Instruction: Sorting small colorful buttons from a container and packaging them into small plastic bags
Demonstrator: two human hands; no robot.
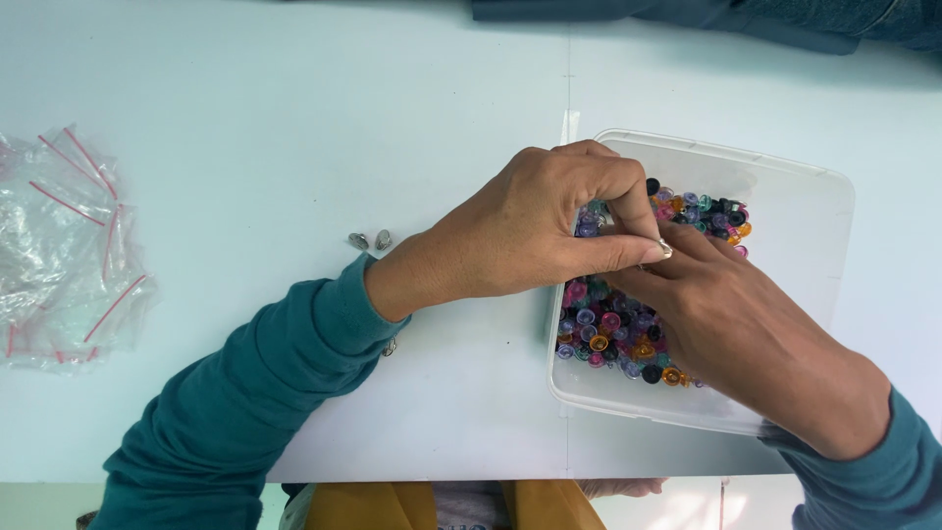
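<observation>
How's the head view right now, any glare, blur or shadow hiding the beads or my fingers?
Head view: light is even and soft, focus sharp on both hands. The left hand casts only a faint shadow on the white table. The beads read clearly through the clear tray; the plastic bags show mild sheen, no harsh glare.

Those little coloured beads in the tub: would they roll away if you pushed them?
Probably. The beads look small, round and glossy, so likely slippery and apt to roll. Heaped loose in the clear plastic tub, they would likely scatter without its walls.
</observation>
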